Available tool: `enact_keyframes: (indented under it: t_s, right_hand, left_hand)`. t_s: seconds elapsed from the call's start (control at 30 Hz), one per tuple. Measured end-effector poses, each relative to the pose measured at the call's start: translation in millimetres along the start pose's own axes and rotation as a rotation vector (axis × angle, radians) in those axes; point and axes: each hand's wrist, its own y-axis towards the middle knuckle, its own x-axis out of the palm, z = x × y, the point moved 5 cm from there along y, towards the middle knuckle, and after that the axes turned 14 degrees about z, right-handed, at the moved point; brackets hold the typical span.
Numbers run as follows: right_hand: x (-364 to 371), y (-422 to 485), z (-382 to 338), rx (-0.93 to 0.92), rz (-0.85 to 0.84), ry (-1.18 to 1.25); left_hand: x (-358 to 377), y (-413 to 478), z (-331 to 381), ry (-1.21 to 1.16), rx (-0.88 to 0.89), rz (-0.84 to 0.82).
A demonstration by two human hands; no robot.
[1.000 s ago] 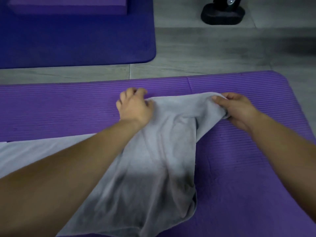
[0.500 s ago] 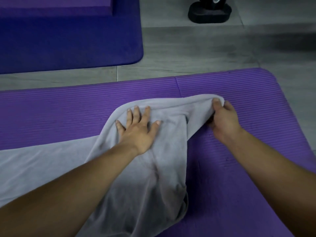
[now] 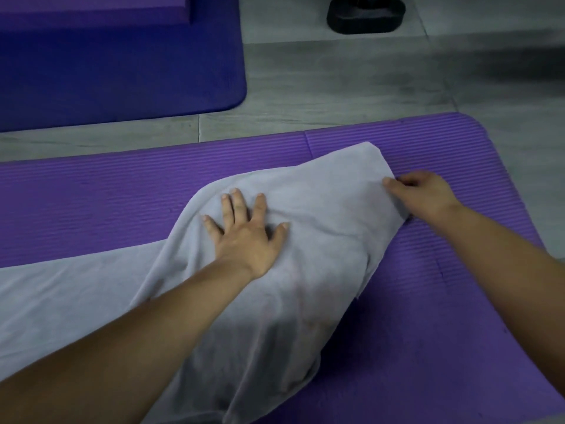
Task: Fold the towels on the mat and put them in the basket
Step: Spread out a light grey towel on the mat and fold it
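A grey towel lies on the purple ribbed mat, with one part folded over the rest that runs off to the left. My left hand presses flat on the folded layer, fingers spread. My right hand pinches the towel's right edge near its far corner. No basket is in view.
A dark blue mat with a purple block on it lies at the far left. A black base stands on the grey floor at the far middle. The purple mat's right edge curves near the frame's right side.
My left hand let go of the towel's edge and laid flat on it. My right hand drew the corner out to the right, widening and flattening the folded layer.
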Motion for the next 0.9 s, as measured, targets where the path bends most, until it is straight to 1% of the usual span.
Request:
enact_keyframes:
  t_s: [0.07,0.1,0.17,0.2,0.23,0.27,0.33,0.4,0.43,0.47,0.53,0.57,0.6,0.63,0.73,0.8,0.9]
  right_hand:
    - [-3.2,-4.6,9.2,0.117,-0.042,0.143]
    - [-4.5,-9.1,9.8,0.132,-0.083,0.139]
    - [-5.5,-20.1,11.6,0.135,-0.198,0.051]
    - [-5.5,-27.2,12.1,0.134,-0.249,0.063]
    - [-5.4,-33.1,12.2,0.13,-0.282,0.151]
    - [-6.6,-39.2,10.9,0.103,-0.276,0.283]
    - [-11.3,-48.4,12.7,0.039,-0.142,0.514]
    - [-13.6,-55.8,18.3,0.053,-0.01,0.644]
    - [-14.8,-57.8,21.5,0.049,0.055,0.632]
    - [-17.8,-58.5,24.0,0.007,0.118,0.568]
    - [-27.3,-55.5,29.0,-0.093,0.216,0.321]
    - [-34.2,-52.7,32.8,-0.11,0.257,0.179]
    - [-41.2,-50.1,38.2,-0.093,0.284,0.072]
    - [-47.2,-47.5,45.2,-0.053,0.295,0.02]
    - [-50.9,-49.8,68.2,0.119,0.21,0.038]
    - [-46.0,-61.4,83.1,0.158,0.128,0.018]
    - [-44.9,-81.0,100.7,0.198,0.116,0.038]
  left_hand:
    - [2.4,-8.9,9.6,-0.003,0.049,0.018]
    - [4.1,-12.8,15.3,-0.014,0.066,0.007]
    - [8.0,-17.6,25.2,-0.035,0.082,-0.029]
    - [9.3,-18.5,28.9,-0.036,0.09,-0.039]
    - [10.4,-19.4,32.0,-0.032,0.102,-0.042]
    - [11.2,-20.2,34.6,-0.023,0.117,-0.038]
    - [13.9,-23.2,39.7,-0.001,0.158,-0.028]
    - [18.3,-28.5,44.7,0.019,0.197,-0.041]
    - [20.7,-31.0,45.7,0.025,0.204,-0.055]
    - [22.5,-32.7,45.8,0.028,0.202,-0.07]
    - [23.5,-32.5,44.5,0.036,0.194,-0.085]
    - [23.3,-31.6,44.3,0.038,0.193,-0.09]
    - [22.6,-30.7,45.2,0.032,0.191,-0.093]
    - [22.2,-30.6,46.9,0.016,0.186,-0.092]
    - [21.1,-36.4,59.0,-0.013,0.205,-0.067]
    - [23.1,-44.4,70.2,0.014,0.254,-0.046]
    - [31.3,-56.2,84.9,0.069,0.324,-0.025]
